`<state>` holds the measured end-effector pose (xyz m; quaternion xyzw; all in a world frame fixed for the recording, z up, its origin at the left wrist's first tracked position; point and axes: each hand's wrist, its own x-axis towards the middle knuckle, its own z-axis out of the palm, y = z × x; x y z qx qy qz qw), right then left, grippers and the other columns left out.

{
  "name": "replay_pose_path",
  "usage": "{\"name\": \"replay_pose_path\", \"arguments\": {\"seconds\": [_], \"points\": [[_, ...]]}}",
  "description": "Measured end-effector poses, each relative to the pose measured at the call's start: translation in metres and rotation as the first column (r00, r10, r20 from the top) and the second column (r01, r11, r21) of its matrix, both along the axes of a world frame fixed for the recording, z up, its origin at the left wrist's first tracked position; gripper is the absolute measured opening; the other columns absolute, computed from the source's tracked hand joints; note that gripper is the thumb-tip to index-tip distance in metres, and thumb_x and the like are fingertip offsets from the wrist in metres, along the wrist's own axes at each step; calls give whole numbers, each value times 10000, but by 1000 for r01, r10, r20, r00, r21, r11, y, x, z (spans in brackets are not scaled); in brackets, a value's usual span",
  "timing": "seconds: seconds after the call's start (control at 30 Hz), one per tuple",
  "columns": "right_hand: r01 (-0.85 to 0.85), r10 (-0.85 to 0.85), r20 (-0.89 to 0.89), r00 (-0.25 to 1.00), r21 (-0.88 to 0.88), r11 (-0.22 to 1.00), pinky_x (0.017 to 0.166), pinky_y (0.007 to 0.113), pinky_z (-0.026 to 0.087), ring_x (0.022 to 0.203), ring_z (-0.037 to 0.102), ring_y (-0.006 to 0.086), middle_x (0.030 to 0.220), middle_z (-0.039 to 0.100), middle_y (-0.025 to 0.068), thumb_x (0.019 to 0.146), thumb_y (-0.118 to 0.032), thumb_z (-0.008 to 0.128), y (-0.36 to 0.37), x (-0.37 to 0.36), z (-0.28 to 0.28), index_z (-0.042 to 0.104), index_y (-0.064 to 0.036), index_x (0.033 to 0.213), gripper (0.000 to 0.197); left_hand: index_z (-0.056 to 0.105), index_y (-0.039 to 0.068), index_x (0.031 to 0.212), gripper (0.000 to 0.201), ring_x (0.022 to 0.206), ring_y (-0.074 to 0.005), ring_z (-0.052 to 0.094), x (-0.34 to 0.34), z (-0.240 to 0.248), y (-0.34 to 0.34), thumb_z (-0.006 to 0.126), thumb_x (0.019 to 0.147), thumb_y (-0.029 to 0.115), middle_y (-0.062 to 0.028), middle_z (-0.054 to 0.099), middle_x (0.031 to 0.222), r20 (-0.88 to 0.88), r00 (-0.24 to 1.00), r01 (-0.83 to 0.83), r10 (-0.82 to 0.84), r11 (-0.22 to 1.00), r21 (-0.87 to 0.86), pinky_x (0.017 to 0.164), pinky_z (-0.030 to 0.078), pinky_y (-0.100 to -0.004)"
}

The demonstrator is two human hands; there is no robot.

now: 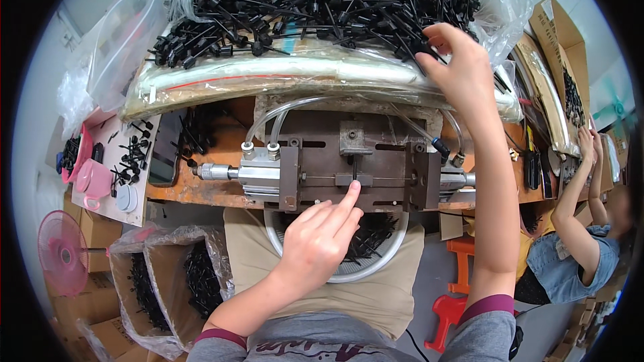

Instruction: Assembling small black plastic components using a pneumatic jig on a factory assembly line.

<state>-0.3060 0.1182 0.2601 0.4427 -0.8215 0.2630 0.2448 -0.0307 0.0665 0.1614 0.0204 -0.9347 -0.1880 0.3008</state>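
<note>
My left hand (314, 245) has its index finger stretched out, the tip touching the small central block (344, 179) of a metal clamping fixture (322, 137). A thin black stem (355, 166) stands in that block, right at the fingertip. The other fingers of this hand lie loosely extended below. At the right front edge of a large pile of black plastic parts (322, 0), with thin stems and thicker heads, is my right hand (466, 70). Its thumb and index finger are curved and apart among the parts; I make out nothing clearly gripped.
Silver air cylinders (260, 177) with clear hoses (288, 104) flank the fixture. A white round basket (396, 255) with black parts sits below it on my lap. Plastic-lined boxes (157, 288) stand lower left, beside a pink fan (64, 255). Another person (577, 248) works at right, near red stools (448, 315).
</note>
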Motion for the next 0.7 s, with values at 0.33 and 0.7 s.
{"name": "replay_pose_path", "arguments": {"seconds": [0.33, 0.7], "points": [[-104, 271, 456, 848, -358, 928, 581, 226, 461, 616, 591, 73, 767, 670, 30, 851, -163, 674, 13, 1, 16, 719, -41, 1031, 223, 666, 26, 892, 257, 687, -222, 652, -3, 4, -3, 782, 666, 68, -153, 627, 1251, 65, 998, -17, 17, 1000, -5, 656, 529, -298], [-48, 628, 617, 475, -694, 718, 497, 196, 415, 566, 551, 64, 802, 662, 46, 810, -53, 732, 67, 82, 10, 692, 16, 976, 184, 687, 28, 951, 238, 572, -166, 625, -2, 11, -6, 769, 731, 70, -148, 644, 1226, 80, 996, 15, -26, 991, 135, 547, 515, -261]]}}
